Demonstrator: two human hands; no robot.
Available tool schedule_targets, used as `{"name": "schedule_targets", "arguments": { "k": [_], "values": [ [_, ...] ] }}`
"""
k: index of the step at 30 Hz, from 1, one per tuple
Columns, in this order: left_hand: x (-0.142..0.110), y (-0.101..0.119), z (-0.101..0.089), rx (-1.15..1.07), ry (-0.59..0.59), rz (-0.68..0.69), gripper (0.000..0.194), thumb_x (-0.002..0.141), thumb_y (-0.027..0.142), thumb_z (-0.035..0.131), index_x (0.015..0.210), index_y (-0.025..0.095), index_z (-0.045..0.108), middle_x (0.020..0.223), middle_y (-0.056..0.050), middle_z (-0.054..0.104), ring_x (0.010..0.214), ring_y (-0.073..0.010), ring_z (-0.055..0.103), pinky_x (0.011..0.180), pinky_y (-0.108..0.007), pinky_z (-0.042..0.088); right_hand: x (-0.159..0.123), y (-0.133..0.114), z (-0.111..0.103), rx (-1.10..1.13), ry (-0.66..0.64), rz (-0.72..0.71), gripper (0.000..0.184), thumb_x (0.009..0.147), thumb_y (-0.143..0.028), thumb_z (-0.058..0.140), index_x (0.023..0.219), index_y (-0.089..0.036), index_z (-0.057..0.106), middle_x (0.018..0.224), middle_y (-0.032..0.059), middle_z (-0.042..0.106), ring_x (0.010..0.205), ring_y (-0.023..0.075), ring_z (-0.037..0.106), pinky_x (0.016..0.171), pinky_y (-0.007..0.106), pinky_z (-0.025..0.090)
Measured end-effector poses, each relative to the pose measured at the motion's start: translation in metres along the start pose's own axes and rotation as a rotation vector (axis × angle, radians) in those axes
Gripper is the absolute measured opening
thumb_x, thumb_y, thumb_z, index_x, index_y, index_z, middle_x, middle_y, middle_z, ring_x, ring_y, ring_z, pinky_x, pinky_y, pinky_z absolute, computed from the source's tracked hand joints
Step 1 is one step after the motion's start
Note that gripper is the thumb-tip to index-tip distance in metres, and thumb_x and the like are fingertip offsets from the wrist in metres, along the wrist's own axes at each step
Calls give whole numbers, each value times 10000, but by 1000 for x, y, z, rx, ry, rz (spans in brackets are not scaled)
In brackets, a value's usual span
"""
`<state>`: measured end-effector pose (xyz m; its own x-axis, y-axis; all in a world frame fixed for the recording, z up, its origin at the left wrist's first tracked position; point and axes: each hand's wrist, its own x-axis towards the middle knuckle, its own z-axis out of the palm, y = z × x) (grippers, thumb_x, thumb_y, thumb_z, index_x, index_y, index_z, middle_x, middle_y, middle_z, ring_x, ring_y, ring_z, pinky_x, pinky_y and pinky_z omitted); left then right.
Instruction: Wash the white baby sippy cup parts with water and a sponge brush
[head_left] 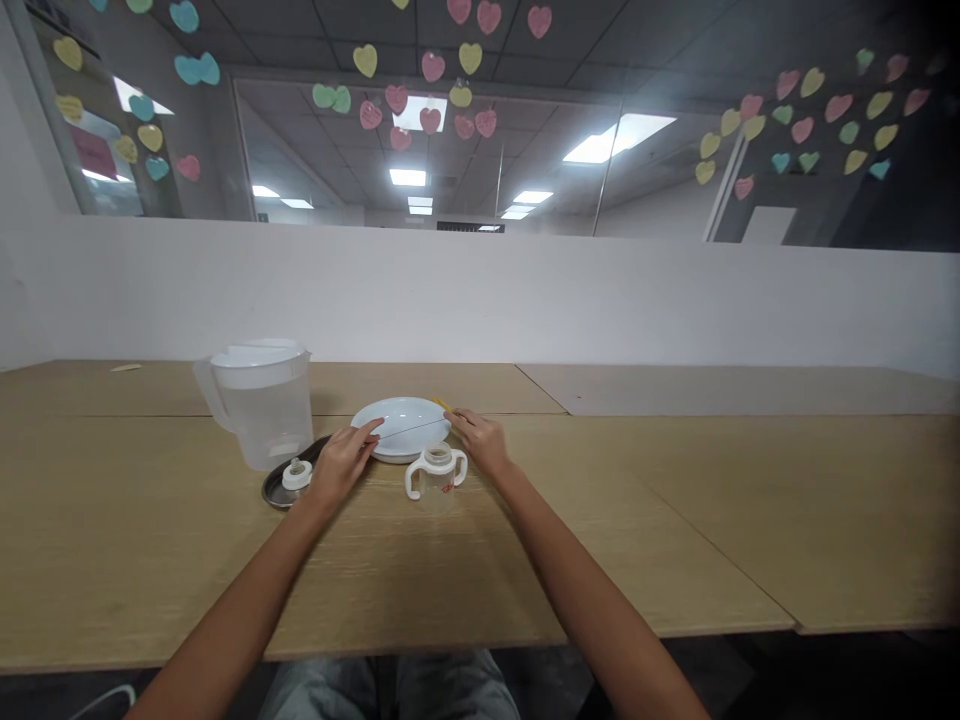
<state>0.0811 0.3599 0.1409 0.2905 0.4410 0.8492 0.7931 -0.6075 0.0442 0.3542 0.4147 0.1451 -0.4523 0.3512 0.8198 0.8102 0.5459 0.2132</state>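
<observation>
A white bowl [401, 418] sits on the wooden table [150, 540] in front of me. My left hand [341, 462] touches its left rim, fingers curled. My right hand [478, 440] is at its right rim, pinched on a thin stick-like thing [412, 428] that lies across the bowl, with a yellow tip behind the fingers. A clear baby bottle [436, 474] with two white handles and no cap stands just in front of the bowl, between my hands.
A translucent lidded pitcher [262, 402] stands to the left of the bowl. A small dark metal tray [276, 488] beside it holds the bottle's teat cap [297, 474]. A white partition wall [600, 300] runs behind the table.
</observation>
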Motion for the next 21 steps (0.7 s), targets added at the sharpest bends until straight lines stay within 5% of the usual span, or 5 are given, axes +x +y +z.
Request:
{"name": "schedule_targets", "arguments": {
  "k": [21],
  "values": [
    [2, 0, 0, 154, -90, 324, 372, 903, 135, 315, 1202, 198, 527, 798, -59, 620, 852, -158, 561, 847, -322, 447, 5, 5, -7, -106, -22, -94, 246, 888, -145, 475, 1058, -211, 639, 1026, 53, 647, 750, 82, 603, 593, 170, 397]
  ]
}}
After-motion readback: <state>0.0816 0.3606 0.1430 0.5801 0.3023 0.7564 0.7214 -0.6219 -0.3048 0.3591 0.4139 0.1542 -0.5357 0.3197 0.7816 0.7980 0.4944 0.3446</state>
